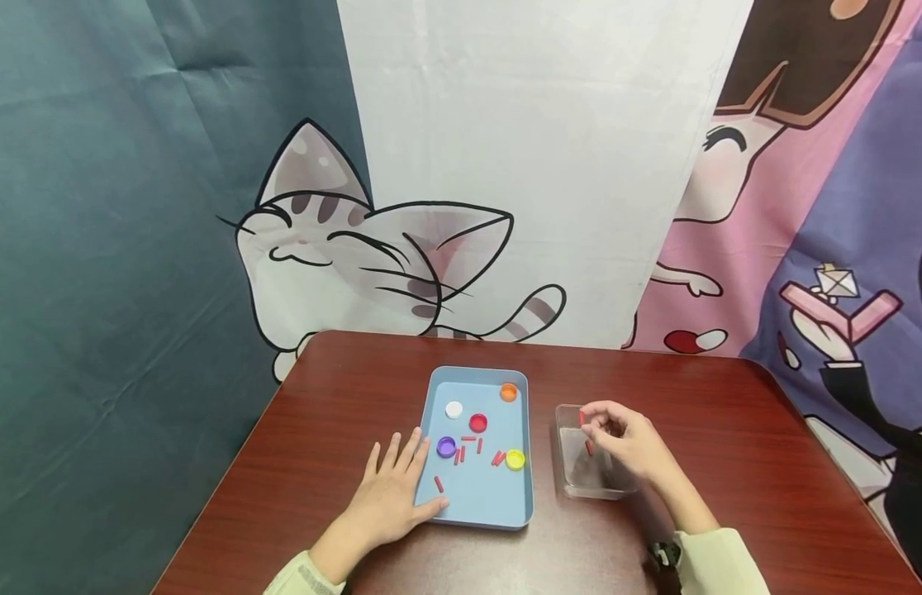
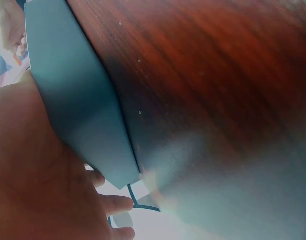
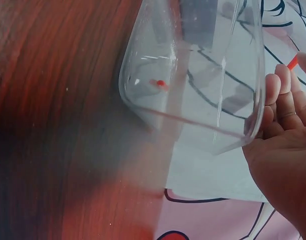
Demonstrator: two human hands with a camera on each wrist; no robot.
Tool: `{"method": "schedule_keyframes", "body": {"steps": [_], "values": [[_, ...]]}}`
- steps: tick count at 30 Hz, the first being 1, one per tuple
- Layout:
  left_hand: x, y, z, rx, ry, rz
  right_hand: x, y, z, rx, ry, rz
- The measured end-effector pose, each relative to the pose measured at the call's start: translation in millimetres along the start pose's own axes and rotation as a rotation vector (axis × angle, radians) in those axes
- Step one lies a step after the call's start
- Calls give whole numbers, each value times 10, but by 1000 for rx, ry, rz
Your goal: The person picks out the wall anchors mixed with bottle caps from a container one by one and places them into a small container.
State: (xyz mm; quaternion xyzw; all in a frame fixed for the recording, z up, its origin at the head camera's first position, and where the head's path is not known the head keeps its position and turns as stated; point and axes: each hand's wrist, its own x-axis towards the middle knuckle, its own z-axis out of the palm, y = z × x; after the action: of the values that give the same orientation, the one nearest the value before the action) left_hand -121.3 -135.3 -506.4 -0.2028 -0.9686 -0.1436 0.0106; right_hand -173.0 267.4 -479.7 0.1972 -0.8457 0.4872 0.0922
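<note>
- We judge the work to be partway: one red stick (image 1: 582, 418) is in the fingers of the right hand (image 1: 620, 438), which pinches it over the clear box (image 1: 591, 493).
- Inside that box we see another stick (image 1: 589, 447); the hand may hide more.
- Seven loose sticks (image 1: 439, 484) lie in the blue tray (image 1: 479, 500), most near the purple cap (image 1: 446, 447), the red cap (image 1: 478, 423) and the yellow cap (image 1: 515, 459). We cannot tell which way the sticks are being moved, so what is left stays uncertain.
- The white cap (image 1: 453, 409) and orange cap (image 1: 509, 392) sit farther back in the tray.
- Our left hand (image 1: 387, 496) lies spread, fingers straight, along the tray's left side, its thumb over the near corner.
- A narrow strip of table (image 1: 729, 446) parts tray from box; both rims stand up and need clearing.
- We have more room right of the box than between the containers.
</note>
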Motion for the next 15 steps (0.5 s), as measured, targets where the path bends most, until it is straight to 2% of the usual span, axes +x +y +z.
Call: {"method": "schedule_keyframes", "body": {"steps": [3, 10, 15], "values": [[2, 2, -14, -7, 6, 8, 35, 20, -24, -11, 6, 12], [9, 16, -30, 14, -28, -22, 70, 36, -62, -4, -16, 34], [-4, 19, -33, -19, -15, -6, 88, 51, -65, -2, -20, 51]]}}
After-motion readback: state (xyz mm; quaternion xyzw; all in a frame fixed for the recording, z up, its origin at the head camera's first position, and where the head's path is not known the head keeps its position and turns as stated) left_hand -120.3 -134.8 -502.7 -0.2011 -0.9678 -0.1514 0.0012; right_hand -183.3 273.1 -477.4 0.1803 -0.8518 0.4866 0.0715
